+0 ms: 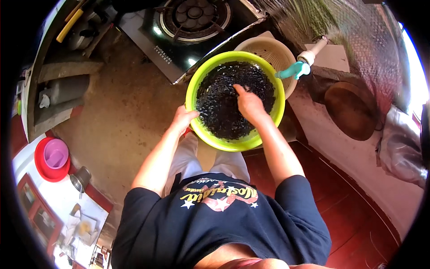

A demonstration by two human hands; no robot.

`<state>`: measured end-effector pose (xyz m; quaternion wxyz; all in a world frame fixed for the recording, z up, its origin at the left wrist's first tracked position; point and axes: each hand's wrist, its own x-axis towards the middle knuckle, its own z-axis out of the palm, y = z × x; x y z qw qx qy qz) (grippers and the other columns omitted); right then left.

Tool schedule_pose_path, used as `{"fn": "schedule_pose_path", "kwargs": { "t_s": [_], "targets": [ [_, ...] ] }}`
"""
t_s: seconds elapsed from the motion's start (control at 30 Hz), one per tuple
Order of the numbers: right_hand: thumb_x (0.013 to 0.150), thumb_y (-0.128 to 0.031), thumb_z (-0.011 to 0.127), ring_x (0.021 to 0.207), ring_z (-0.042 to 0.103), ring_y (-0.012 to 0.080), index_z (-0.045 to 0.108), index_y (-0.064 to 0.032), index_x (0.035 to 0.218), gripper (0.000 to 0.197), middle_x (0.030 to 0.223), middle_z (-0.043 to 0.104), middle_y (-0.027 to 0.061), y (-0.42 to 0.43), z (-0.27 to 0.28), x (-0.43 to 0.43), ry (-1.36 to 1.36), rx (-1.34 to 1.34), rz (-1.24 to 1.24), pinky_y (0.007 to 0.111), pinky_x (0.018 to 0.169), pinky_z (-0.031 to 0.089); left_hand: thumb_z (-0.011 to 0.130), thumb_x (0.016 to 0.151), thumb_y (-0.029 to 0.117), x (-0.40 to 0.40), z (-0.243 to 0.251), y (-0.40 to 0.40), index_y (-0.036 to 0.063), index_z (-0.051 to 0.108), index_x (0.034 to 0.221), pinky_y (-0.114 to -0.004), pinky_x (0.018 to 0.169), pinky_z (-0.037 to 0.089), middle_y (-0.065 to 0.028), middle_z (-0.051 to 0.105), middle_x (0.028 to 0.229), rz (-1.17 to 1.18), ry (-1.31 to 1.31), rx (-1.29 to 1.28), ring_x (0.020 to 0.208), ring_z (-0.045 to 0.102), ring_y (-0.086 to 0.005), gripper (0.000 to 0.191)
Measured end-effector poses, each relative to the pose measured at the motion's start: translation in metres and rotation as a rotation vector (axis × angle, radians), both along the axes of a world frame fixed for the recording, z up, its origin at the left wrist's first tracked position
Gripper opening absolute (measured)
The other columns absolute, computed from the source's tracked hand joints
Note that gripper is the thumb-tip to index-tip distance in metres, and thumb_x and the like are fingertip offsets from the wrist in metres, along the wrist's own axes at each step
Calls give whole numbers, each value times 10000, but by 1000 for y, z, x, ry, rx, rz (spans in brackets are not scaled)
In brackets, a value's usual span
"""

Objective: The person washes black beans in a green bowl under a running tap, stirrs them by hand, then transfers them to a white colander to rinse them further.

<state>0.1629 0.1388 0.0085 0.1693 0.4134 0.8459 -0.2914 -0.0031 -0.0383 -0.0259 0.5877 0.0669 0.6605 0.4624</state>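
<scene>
A lime-green plastic basin [235,146] is in front of me, filled with small dark pieces [221,101] in what looks like water. My left hand [183,118] grips the basin's left rim, thumb over the edge. My right hand [249,102] dips into the dark pieces near the middle; its index finger points forward, and some of its fingertips are hidden. A beige plastic colander [285,55] lies behind and partly under the basin. The turquoise spout of a tap [293,70] reaches over the basin's right rim; I see no water running from it.
A black glass-topped gas stove [144,37] stands beyond the basin at upper left. A round brown lid or pan [351,111] leans at the right wall. Red and pink basins [63,169] and a metal pot [80,178] are at far left. A yellow-handled tool [70,25] lies at upper left.
</scene>
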Motion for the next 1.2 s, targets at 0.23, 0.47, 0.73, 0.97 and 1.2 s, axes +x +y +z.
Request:
{"fn": "schedule_pose_path", "kwargs": {
  "t_s": [0.23, 0.47, 0.73, 0.97, 1.2],
  "targets": [
    [807, -77, 378, 967, 510, 363, 423, -161, 1205, 410, 1125, 505, 166, 40, 10, -28, 222, 313, 98, 446, 794, 422, 605, 670, 109, 2, 10, 4, 27, 545, 783, -229, 378, 339, -29, 531, 609, 0, 8, 4, 483, 489, -117, 152],
    [833, -117, 371, 1121, 430, 358, 388, -221, 1268, 447, 1264, 426, 101, 27, -31, -75, -222, -122, 165, 510, 896, 359, 603, 666, 96, 0, 1, -1, 22, 548, 789, -223, 379, 337, -25, 525, 609, -6, 5, -17, 481, 483, -116, 153],
    [853, -184, 376, 1140, 409, 311, 557, -161, 1133, 333, 1261, 427, 100, -23, -33, -71, -337, -35, 561, 542, 916, 274, 587, 667, 65, 0, 8, 4, 12, 557, 805, -225, 385, 347, -31, 534, 618, 20, -42, 15, 482, 486, -118, 151],
    [827, -202, 419, 1090, 427, 281, 584, -201, 1082, 304, 1145, 499, 74, -55, -18, -28, -308, -34, 728, 491, 884, 281, 582, 663, 13, -1, 2, 2, -14, 567, 838, -288, 572, 432, -60, 562, 705, 3, -85, -4, 616, 536, -168, 177],
    [762, -27, 423, 1096, 424, 335, 474, -209, 1186, 464, 1246, 401, 120, -31, 49, 32, -43, -75, 352, 493, 870, 351, 582, 675, 73, 1, 8, 3, 13, 545, 811, -226, 390, 358, -40, 538, 627, 14, -44, 41, 480, 495, -127, 153]
  ]
}}
